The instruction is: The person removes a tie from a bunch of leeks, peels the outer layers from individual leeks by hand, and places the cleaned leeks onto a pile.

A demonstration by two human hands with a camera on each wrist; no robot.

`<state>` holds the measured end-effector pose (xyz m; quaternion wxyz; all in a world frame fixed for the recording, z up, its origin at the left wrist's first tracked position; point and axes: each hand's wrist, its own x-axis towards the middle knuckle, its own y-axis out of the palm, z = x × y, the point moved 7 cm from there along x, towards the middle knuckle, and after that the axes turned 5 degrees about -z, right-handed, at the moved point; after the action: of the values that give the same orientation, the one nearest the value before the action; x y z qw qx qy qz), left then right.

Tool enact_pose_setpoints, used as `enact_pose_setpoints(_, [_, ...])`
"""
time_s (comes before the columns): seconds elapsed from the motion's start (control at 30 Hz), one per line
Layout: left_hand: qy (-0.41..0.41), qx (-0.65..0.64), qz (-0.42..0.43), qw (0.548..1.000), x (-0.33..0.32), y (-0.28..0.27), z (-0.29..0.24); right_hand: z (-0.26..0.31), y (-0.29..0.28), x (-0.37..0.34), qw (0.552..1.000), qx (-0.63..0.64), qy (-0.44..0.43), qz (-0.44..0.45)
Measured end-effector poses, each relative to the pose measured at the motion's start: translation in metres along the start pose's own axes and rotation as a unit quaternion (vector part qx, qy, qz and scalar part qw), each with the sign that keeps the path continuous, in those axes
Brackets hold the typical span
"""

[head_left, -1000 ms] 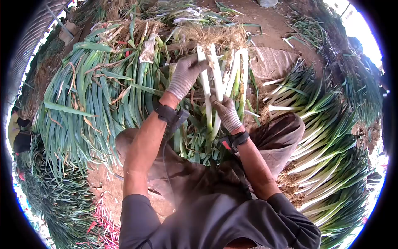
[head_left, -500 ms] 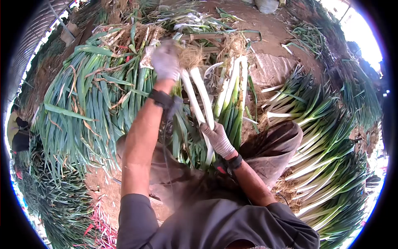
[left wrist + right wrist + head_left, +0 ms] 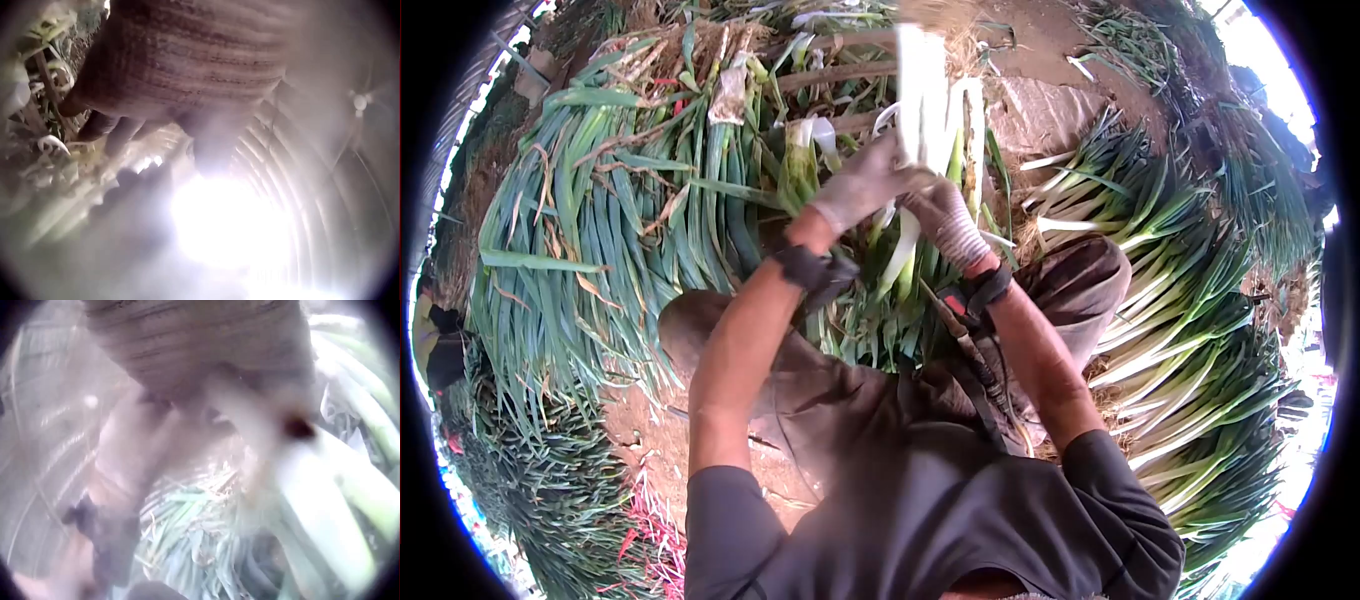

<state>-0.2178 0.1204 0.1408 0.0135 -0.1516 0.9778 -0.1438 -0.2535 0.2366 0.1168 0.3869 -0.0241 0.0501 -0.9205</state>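
In the head view, long leeks [image 3: 923, 95] with thick white shafts point root end away from me, the roots blurred. My right hand [image 3: 948, 218], in a striped work glove, grips the shafts near their middle. Their green lower part [image 3: 900, 250] hangs below that hand. My left hand [image 3: 860, 185], also gloved, reaches across to the same shafts, its fingertips right beside the right thumb. In the left wrist view the left glove [image 3: 187, 56] has bent fingers; I cannot tell whether they pinch the leek. Near the right glove [image 3: 206, 344], a white shaft [image 3: 325, 519] shows.
A heap of untrimmed leeks [image 3: 610, 230] lies left, and rows of clean white-shafted leeks [image 3: 1170, 380] lie right. More leeks [image 3: 972, 130] rest just ahead. A thin hose-like piece [image 3: 970, 345] lies by the right knee. Red strips [image 3: 658, 535] lie at lower left.
The left hand has come from the root end at left back to the shafts beside the right hand. The right hand and leeks have moved up and away from my lap.
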Motion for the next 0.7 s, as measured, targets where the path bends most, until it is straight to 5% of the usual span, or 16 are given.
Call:
enact_pose_setpoints(0.03, [-0.092,0.008,-0.013,0.996,0.0,0.006,-0.004,-0.02,0.0,0.008,0.995,-0.078,-0.06,0.032])
enact_pose_setpoints(0.07, [-0.005,-0.019,-0.077,0.997,-0.004,0.001,-0.024,-0.04,0.0,0.016,0.979,-0.151,-0.123,0.054])
enact_pose_setpoints(0.1, [-0.004,-0.09,-0.067,0.994,-0.004,-0.003,-0.026,0.002,0.002,0.009,0.954,-0.287,0.007,0.091])
enact_pose_setpoints(0.17, [-0.046,-0.039,-0.102,0.993,0.002,-0.021,-0.012,0.035,-0.005,0.002,0.872,-0.464,-0.061,0.14])
enact_pose_setpoints(0.23, [-0.061,-0.084,-0.072,0.992,0.002,-0.038,-0.007,0.056,-0.045,0.013,0.863,-0.504,0.008,0.041])
enact_pose_setpoints(0.3, [-0.009,-0.047,-0.101,0.994,0.015,-0.055,0.006,0.129,-0.068,0.008,0.762,-0.609,-0.183,-0.121])
enact_pose_setpoints(0.4, [0.007,-0.015,-0.052,0.999,-0.004,-0.036,-0.04,0.227,-0.033,-0.019,0.634,-0.644,-0.427,-0.043])
enact_pose_setpoints(0.47, [0.063,-0.107,0.032,0.992,-0.005,-0.01,-0.063,0.237,-0.026,-0.03,0.553,-0.679,-0.483,0.006])
enact_pose_setpoints(0.5, [0.024,-0.13,0.094,0.987,-0.008,0.008,-0.071,0.233,-0.028,-0.029,0.528,-0.709,-0.466,0.031])
enact_pose_setpoints(0.57, [0.148,-0.118,0.149,0.97,0.0,0.032,-0.091,0.224,-0.033,-0.023,0.475,-0.764,-0.429,0.081])
enact_pose_setpoints(0.7, [0.077,-0.029,0.049,0.995,-0.016,0.045,-0.112,0.214,-0.053,0.002,0.383,-0.839,-0.355,0.154])
